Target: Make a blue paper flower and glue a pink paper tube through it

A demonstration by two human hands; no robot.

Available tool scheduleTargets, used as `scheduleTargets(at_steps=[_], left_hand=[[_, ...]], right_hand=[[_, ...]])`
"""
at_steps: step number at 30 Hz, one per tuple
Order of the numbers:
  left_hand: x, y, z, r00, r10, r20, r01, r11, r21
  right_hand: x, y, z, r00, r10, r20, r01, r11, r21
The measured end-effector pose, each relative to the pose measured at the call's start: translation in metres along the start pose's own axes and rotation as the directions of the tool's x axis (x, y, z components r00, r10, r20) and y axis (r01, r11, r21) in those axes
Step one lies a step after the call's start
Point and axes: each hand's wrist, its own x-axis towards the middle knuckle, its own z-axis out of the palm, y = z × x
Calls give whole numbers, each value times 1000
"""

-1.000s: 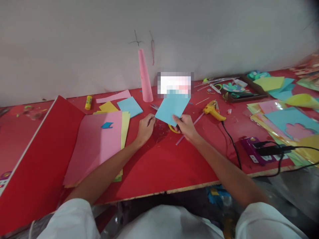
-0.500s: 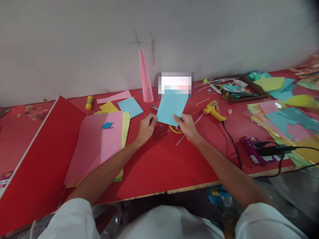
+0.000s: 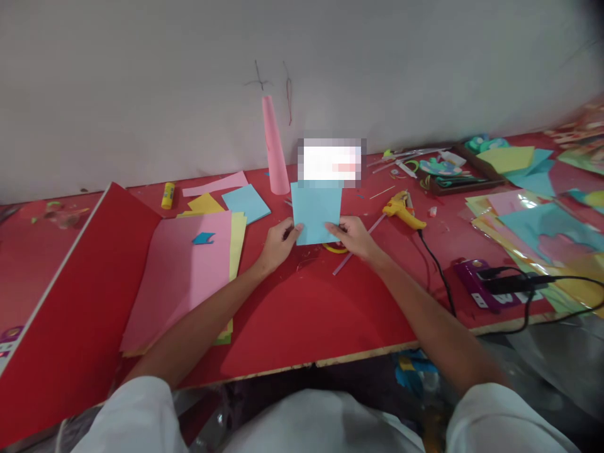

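A light blue sheet of paper (image 3: pixel 317 211) is held up over the middle of the red table. My left hand (image 3: pixel 280 241) pinches its lower left edge, thumb in front. At the lower right edge my right hand (image 3: pixel 356 237) grips it, thumb in front and fingers behind. Just below the sheet shows part of a yellow ring-shaped handle (image 3: pixel 335 248); the rest is hidden behind the paper. A pink paper cone (image 3: pixel 276 151) stands upright behind my left hand. To the right of my right hand lies a yellow glue gun (image 3: pixel 403 211) with a clear glue stick (image 3: pixel 352 255) in line with it.
Pink paper (image 3: pixel 189 277) tops a stack on the left, beside a raised red board (image 3: pixel 80 302). A yellow glue stick tube (image 3: pixel 167 195) stands behind. At right are a purple power strip (image 3: pixel 472 286) with black cords, a dark tray (image 3: pixel 472 182) and packs of coloured paper (image 3: pixel 542 223).
The light blue sheet has turned from slanted to nearly straight and come slightly lower and left. My left hand now has hold of its left edge more clearly.
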Motion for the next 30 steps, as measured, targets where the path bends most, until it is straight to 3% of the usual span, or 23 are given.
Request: scheduleTargets(at_steps=[4, 9, 15, 19, 22, 26, 30], left_hand=[[1, -3, -1, 999, -49, -4, 48, 991, -122], [2, -5, -2, 986, -167, 26, 167, 939, -299], [2, -3, -2, 981, -152, 119, 182, 932, -315], [0, -6, 0, 991, -128, -39, 107, 934, -340], [-2, -7, 1, 990, 26, -140, -52, 981, -189], [-5, -5, 3, 959, 278, -47, -263, 942, 209], [-8, -1, 2, 937, 328, -119, -281, 912, 299]], right_hand=[[-3, -6, 4, 1000, -2, -9, 3, 989, 149], [-6, -11, 12, 997, 27, 74, -49, 949, 311], [-8, -14, 17, 999, 39, -12, -32, 926, 375], [-9, -16, 16, 994, 26, -108, 20, 913, 407], [-10, -16, 14, 992, 51, -120, 6, 902, 432], [-10, -14, 15, 996, 66, -55, -31, 873, 486], [-10, -11, 19, 998, -55, -32, 63, 881, 470]])
